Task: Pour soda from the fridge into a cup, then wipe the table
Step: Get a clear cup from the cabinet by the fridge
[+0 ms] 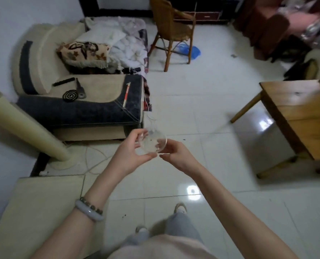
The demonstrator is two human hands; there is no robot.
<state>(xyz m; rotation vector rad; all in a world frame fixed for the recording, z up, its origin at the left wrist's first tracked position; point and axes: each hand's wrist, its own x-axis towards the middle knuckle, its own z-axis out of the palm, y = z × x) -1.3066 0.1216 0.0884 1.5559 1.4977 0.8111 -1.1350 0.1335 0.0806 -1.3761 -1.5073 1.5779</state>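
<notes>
Head view: left hand (pixel 132 149) and right hand (pixel 176 153) both grip clear cup (pixel 152 143) (tilted), above tiled floor (pixel 202 113).

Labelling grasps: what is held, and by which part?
A clear cup: left hand grips its left side, right hand pinches its right edge.
</notes>
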